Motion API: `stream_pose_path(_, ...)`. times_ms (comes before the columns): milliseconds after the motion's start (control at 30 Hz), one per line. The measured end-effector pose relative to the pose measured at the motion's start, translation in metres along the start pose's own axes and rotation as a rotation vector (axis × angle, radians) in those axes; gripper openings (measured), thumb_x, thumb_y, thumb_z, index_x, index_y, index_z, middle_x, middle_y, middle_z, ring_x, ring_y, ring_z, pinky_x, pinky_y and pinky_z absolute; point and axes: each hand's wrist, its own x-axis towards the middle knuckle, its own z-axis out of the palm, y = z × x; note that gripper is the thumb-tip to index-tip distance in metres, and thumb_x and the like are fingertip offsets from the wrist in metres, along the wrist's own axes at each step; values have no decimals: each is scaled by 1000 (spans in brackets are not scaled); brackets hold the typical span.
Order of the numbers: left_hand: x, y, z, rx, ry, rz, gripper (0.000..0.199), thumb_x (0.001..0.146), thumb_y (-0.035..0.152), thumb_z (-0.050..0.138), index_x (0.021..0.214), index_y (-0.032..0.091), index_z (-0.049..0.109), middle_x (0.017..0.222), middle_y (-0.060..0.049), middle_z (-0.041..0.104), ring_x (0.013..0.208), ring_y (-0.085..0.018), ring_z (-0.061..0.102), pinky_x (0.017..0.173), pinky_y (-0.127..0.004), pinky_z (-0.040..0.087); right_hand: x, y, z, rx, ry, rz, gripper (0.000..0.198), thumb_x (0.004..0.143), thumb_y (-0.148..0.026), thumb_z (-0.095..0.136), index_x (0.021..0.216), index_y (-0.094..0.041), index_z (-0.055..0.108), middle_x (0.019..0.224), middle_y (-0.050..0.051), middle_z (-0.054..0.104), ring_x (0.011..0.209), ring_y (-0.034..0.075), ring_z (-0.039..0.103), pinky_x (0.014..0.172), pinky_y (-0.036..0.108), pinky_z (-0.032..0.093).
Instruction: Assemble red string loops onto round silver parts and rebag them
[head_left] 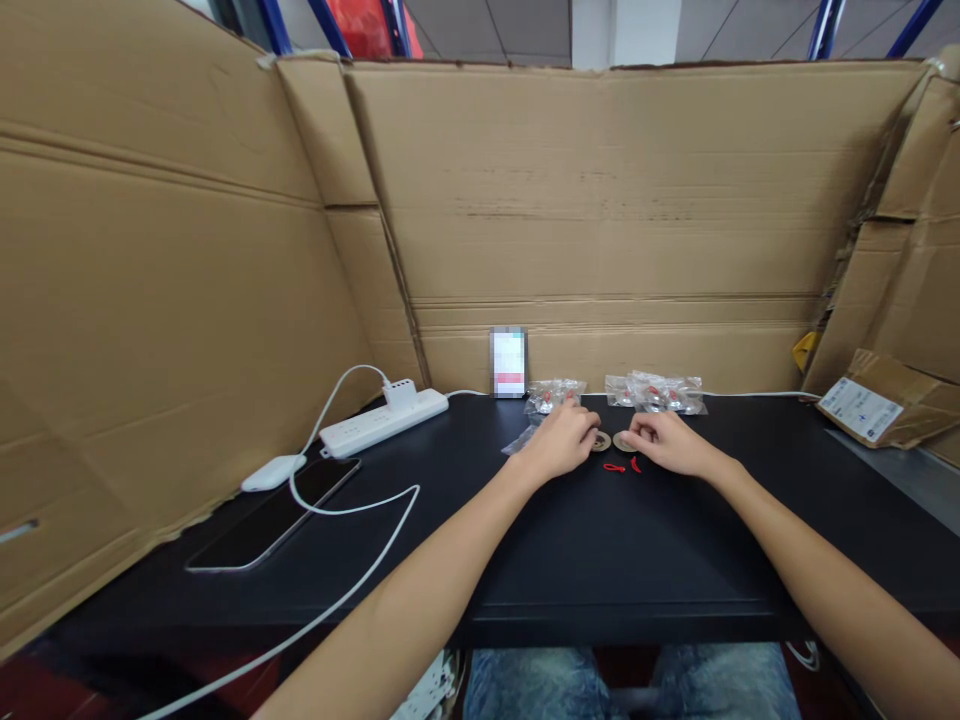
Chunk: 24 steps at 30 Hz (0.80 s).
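Observation:
Two flat, greyish-tan discs with centre holes lie side by side on the black table, partly covered by my fingers. My left hand (562,437) is closed at the left disc (603,441), its fingers bent over the edge. Across from it, my right hand (669,441) is closed with its fingertips pinching at the right disc (621,442). Just in front of them lie a small red loop (613,468) and a short red piece (635,464). Beside my left hand is a clear plastic bag (519,438).
Clear bags with red and silvery contents (656,392) lie behind my hands, near an upright phone (509,365). To the left are a white power strip (386,422), a dark phone (274,515) and a looping white cable (375,565). A brown package (892,400) sits at right; cardboard walls (600,190) surround the table.

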Motion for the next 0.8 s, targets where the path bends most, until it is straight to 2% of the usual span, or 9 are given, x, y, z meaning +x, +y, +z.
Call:
stream_pose_path(133,0,0,1,-26,-14,10,22,91,25,47,96,17,68,87,-8,68,98,-24,60,101,-43,36,0,0,0,-46,23,-24,28,89,-38,52,72,-17,61,54,-2,54,50,11,45,50,22,30)
stream_pose_path(367,0,-1,4,-95,-44,-1,21,90,26,49,92,17,68,86,-9,68,93,-24,61,95,-41,39,-3,-19,7,-48,-51,-123,14,84,-30,59,77,-19,64,54,-4,53,48,10,45,52,22,32)
stream_pose_path(500,-1,-3,7,-77,-47,-35,19,88,25,53,100,16,65,94,-10,67,99,-25,58,94,-39,40,-3,-25,10,-122,-50,-215,9,79,-28,66,75,-20,66,67,-1,57,59,11,50,59,23,36)
stream_pose_path(600,-3,-4,11,-26,-67,-34,19,87,23,53,101,15,64,96,-10,66,102,-26,57,94,-40,40,-3,-23,13,-145,-48,-235,5,81,-24,64,79,-20,66,78,2,59,67,13,53,63,24,39)
stream_pose_path(800,-2,-4,15,23,-43,-40,18,87,19,51,97,15,64,97,-11,64,101,-25,56,93,-40,42,-2,-24,18,-169,-44,-282,9,87,-17,54,79,-19,58,79,3,56,76,16,52,70,27,43)
